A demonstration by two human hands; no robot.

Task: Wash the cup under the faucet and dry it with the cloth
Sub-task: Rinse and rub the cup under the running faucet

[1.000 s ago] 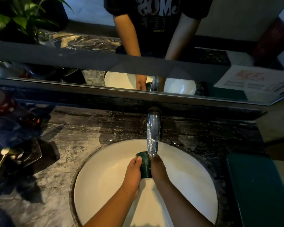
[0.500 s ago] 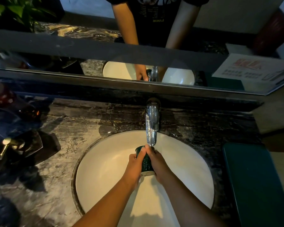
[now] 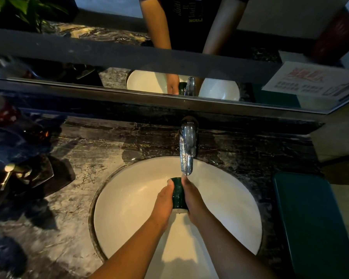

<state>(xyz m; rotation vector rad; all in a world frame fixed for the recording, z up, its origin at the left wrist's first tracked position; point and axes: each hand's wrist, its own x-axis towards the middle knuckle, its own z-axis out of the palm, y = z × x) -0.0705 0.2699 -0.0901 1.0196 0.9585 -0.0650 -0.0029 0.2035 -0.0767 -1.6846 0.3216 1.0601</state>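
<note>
A small dark green cup (image 3: 178, 193) is held between both hands over the round white sink (image 3: 129, 208), directly below the spout of the chrome faucet (image 3: 187, 150). My left hand (image 3: 163, 200) presses its left side and my right hand (image 3: 191, 198) its right side. The cup's mouth points toward the faucet and its pale base toward me. A dark green cloth (image 3: 312, 224) lies flat on the counter at the right. Whether water is running cannot be made out.
Dark marble counter (image 3: 73, 208) surrounds the sink. A brass-topped dispenser (image 3: 12, 172) and dark items sit at the left. A mirror (image 3: 169, 57) runs along the back wall, with a printed notice (image 3: 314, 81) at its right.
The cup has turned from tilted sideways to lying lengthwise between my palms, and my hands have drawn closer around it. The view has shifted slightly downward.
</note>
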